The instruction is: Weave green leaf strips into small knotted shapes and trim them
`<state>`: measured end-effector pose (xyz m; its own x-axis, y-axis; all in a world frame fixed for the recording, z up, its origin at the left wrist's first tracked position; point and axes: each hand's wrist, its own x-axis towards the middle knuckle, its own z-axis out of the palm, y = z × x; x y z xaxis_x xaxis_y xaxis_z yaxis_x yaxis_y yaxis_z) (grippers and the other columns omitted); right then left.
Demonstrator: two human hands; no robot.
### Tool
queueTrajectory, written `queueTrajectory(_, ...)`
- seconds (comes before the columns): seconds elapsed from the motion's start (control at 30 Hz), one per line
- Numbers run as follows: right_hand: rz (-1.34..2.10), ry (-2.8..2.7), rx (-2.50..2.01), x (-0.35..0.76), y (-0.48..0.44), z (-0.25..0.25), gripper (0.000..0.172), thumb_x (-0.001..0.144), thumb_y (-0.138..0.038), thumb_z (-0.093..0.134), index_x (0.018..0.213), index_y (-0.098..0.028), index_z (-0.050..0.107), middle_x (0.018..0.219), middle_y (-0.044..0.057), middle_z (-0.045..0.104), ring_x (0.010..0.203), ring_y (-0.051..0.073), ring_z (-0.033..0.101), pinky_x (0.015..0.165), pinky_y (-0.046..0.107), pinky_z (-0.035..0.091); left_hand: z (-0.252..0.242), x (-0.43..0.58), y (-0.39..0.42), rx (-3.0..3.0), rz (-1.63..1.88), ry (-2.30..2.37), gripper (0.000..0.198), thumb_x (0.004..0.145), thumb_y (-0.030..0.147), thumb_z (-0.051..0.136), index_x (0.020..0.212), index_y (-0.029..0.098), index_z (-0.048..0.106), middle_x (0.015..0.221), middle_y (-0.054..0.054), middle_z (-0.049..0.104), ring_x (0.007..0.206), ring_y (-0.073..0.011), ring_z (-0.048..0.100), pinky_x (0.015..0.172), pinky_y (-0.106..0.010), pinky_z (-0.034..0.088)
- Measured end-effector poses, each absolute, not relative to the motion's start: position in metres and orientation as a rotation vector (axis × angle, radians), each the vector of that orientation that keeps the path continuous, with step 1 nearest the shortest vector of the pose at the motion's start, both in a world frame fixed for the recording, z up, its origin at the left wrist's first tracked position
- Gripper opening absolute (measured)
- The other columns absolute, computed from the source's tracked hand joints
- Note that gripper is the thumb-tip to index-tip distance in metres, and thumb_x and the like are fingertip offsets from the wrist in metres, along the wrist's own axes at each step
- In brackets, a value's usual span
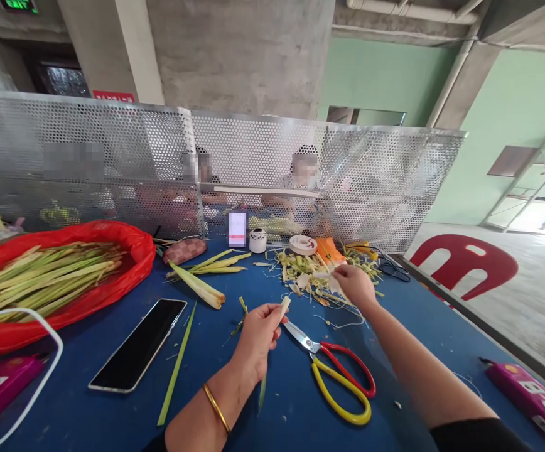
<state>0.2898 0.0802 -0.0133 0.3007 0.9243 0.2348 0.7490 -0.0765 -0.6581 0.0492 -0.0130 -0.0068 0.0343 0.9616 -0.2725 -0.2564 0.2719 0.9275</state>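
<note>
The left hand (259, 336) pinches a pale leaf strip (283, 308) over the middle of the tabletop (122, 427). Toward the far edge, the right hand (356, 287) is at the leaf scraps (296, 271); whether it grips the whitish piece (334, 284) there, I cannot tell. Scissors (320, 364) lie beside the left hand, handles toward the near right corner.

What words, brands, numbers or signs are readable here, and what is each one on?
"EXIT": on the green lit sign, at the top left edge.
Red sign at upper left: has white marks, partly hidden, not readable.
Lit phone screen: too small and blurred to read.
White roll: red mark, too small to read.
Purple device at right: pale markings, too blurred to read.
</note>
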Motion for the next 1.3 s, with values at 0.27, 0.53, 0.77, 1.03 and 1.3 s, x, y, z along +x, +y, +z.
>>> queueTrajectory(0.27,0.705,-1.048,-1.528,0.315,0.094,-0.013,0.033,0.092,-0.032,0.058,0.121,-0.016,0.055,0.121,0.009,0.058,0.101,0.022,0.061,0.083,0.042,0.053,-0.010,0.053,-0.015,0.845,1.103,1.179,0.036,0.057,0.043,0.076,0.076,0.015,0.066,0.065,0.000,0.058,0.048,-0.0059,0.042,0.036,-0.017,0.024)
queueTrajectory(0.53,0.644,-1.014,-1.348,0.293,0.074,0.012,0.024,0.088,-0.033,0.055,0.091,-0.010,0.062,0.081,0.006,0.065,0.070,0.018,0.062,0.067,0.032,0.052,-0.012,0.053,-0.014,0.883,1.112,1.205,0.031,0.060,0.040,0.075,0.076,0.015,0.066,0.064,0.000,0.059,0.047,-0.0069,0.044,0.035,-0.016,0.026)
queueTrajectory(0.77,0.319,-1.458,-1.214,0.208,-0.013,0.011,0.014,0.087,-0.031,0.052,0.081,-0.020,0.058,0.076,0.003,0.066,0.067,0.016,0.060,0.065,0.028,0.046,-0.008,0.058,-0.019,1.100,1.188,1.353,0.017,0.068,0.034,0.067,0.069,0.018,0.063,0.055,0.002,0.056,0.044,-0.0120,0.050,0.038,-0.021,0.038)
queueTrajectory(1.03,-0.045,-1.997,-1.087,0.183,-0.030,-0.008,0.010,0.084,-0.013,0.046,0.081,-0.021,0.050,0.093,0.007,0.067,0.090,0.022,0.062,0.078,0.033,0.045,-0.008,0.061,-0.022,0.836,1.215,1.117,0.015,0.060,0.028,0.071,0.057,0.014,0.064,0.050,0.001,0.056,0.047,-0.0102,0.049,0.049,-0.022,0.040)
queueTrajectory(1.3,0.028,-1.675,-1.466,0.204,-0.021,-0.005,0.010,0.084,-0.021,0.048,0.075,-0.022,0.051,0.088,0.005,0.069,0.079,0.020,0.065,0.065,0.027,0.045,-0.005,0.065,-0.027,0.835,1.102,1.171,0.023,0.066,0.037,0.071,0.068,0.014,0.070,0.061,-0.005,0.067,0.052,-0.0136,0.059,0.053,-0.024,0.046)
